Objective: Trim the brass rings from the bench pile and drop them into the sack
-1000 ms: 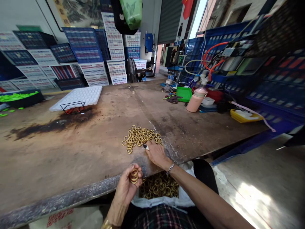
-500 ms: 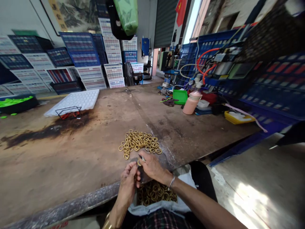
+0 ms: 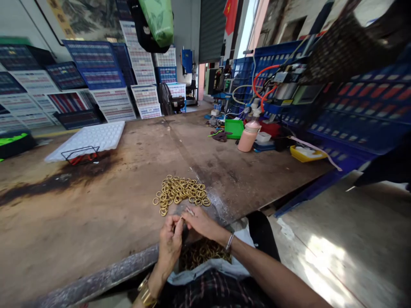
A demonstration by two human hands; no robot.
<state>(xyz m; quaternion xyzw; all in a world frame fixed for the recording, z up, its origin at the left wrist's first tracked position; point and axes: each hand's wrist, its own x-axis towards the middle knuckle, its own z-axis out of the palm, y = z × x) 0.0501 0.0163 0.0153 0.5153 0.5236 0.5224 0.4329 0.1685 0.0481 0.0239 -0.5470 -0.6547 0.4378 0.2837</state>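
Observation:
My left hand (image 3: 170,239) is closed, its thumb and fingertips pinching a brass-coloured ring that is almost wholly hidden now. My right hand (image 3: 202,223) meets it at the fingertips, closed around a small slim tool (image 3: 190,211) of which only a short greyish part shows; its kind I cannot make out. Just beyond both hands lies a loose pile of brass-coloured rings (image 3: 181,190) on the table. Below them, at my lap, an open pale bag (image 3: 189,277) holds many more rings (image 3: 205,253), partly covered by my right forearm.
The brown worktable (image 3: 128,205) has a worn front edge. A white moulded tray (image 3: 93,139) and a black wire rack (image 3: 80,156) are at left. To the right stand a pink bottle (image 3: 248,137), a green tray (image 3: 234,128) and a yellow dish (image 3: 306,155). Stacked crates (image 3: 112,100) line the back.
The view has turned slightly right, so everything sits further left. My hands have drawn closer together, and the ring between them is now mostly covered.

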